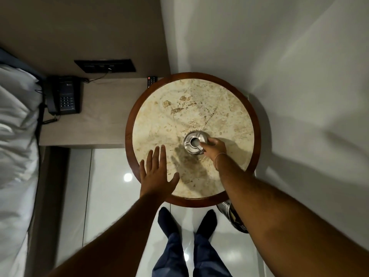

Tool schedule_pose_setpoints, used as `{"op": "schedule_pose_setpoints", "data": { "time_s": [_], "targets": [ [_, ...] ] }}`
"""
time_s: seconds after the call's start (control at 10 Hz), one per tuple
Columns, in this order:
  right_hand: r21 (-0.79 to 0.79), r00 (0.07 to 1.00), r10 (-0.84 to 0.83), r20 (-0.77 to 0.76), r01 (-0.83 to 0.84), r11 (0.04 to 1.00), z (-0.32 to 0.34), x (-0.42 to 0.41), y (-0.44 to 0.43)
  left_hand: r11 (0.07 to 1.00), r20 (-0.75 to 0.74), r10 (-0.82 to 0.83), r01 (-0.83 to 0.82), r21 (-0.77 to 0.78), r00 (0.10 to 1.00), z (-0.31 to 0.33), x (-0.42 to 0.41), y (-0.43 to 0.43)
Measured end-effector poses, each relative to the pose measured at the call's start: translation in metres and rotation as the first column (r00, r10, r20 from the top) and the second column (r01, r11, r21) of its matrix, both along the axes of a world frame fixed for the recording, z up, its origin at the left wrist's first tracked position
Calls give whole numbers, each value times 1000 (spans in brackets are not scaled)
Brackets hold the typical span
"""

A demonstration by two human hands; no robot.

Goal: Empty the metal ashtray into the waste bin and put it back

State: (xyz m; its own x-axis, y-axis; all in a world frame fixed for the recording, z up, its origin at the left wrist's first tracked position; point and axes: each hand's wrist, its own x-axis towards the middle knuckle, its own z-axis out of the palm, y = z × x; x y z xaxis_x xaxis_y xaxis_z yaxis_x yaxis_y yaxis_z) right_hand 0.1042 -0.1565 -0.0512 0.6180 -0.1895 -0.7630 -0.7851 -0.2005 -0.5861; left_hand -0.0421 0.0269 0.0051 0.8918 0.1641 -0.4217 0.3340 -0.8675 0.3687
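The round metal ashtray (192, 142) stands upright on the marble-topped round table (191, 108), a little right of the middle. My right hand (214, 147) grips the ashtray's right rim, thumb on top and fingers around the side. Flat and spread, my left hand (156, 172) rests over the table's front-left edge with nothing in it. The metal waste bin (232, 215) stands on the floor under the table's front-right edge; my right forearm hides most of it.
A low bedside shelf (95, 124) to the left carries a black telephone (63, 94) and a remote control (151, 80). A bed with white linen (16, 136) fills the far left. White walls close the right side. My feet stand on glossy tiles before the table.
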Motion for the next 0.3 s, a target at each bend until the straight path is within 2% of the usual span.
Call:
{"op": "schedule_pose_setpoints", "data": {
  "time_s": [0.2, 0.3],
  "targets": [
    [-18, 999, 40, -20, -40, 999, 18, -1, -5, 998, 19, 9, -10, 55, 1000, 8, -9, 7],
    [-59, 999, 38, -36, -40, 997, 40, -3, -8, 996, 80, -9, 2, 84, 997, 21, -14, 9]
  ]
}}
